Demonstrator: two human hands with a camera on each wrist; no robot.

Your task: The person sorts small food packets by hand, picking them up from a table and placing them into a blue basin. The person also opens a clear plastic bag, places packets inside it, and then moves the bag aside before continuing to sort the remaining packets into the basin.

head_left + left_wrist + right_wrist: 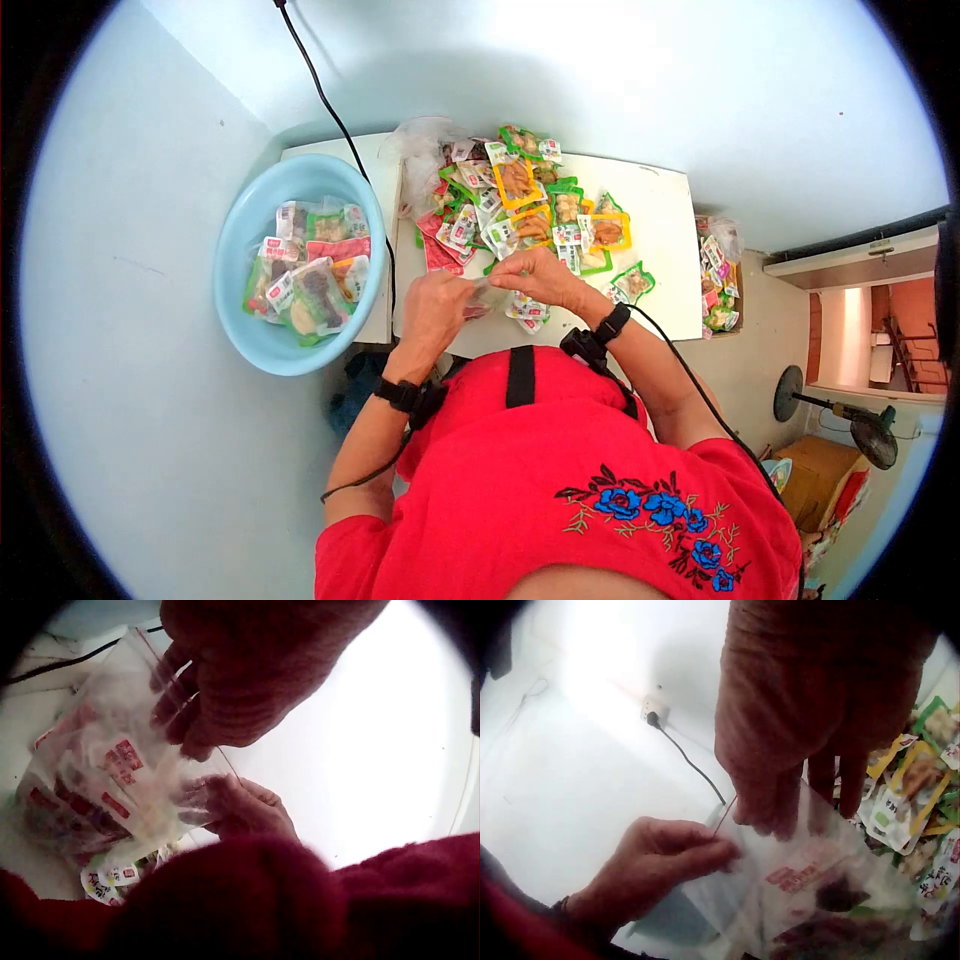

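Between the two hands, close to the table's front edge, is a clear zip bag (97, 757) with a red line along its mouth. Small printed snack packets show through its plastic. My left hand (437, 312) pinches one end of the mouth between thumb and fingers, as the right wrist view shows. At the other end, my right hand (545, 278) grips the bag's edge, its thumb and fingertips on the red line. In the head view the hands cover most of the bag.
A heap of snack packets (515, 185) lies on the white table (660, 225) beyond the hands. At the left stands a light blue basin (235, 290) with more packets. A box of packets (718, 285) is right of the table. A black cable (330, 105) hangs down beside the basin.
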